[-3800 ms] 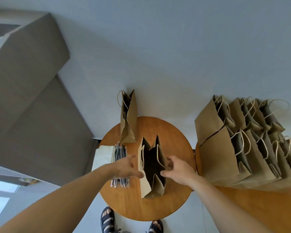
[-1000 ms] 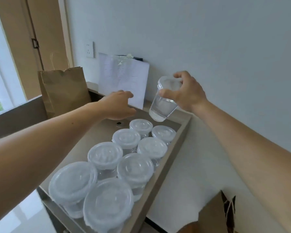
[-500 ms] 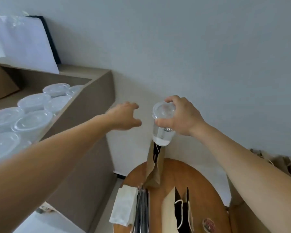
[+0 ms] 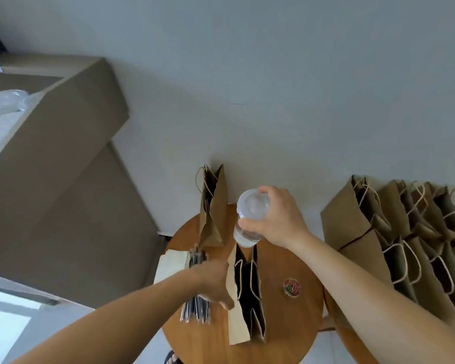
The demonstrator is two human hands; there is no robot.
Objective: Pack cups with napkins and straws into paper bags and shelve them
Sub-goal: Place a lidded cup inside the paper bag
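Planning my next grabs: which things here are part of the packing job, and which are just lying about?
Job: cup in right hand; open bag beside left hand; straws; napkins; spare bags; shelved cups.
Lying about: tub of paper clips.

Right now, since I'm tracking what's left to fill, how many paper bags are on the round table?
2: an open bag below the cup, beside the left hand; a second bag at the table's far edge. None seems hidden.

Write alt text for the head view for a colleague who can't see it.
The right hand grips a lidded clear cup above an open paper bag on a round table; the left hand touches the bag's side. Straws and napkins lie left of it, more bags at right.
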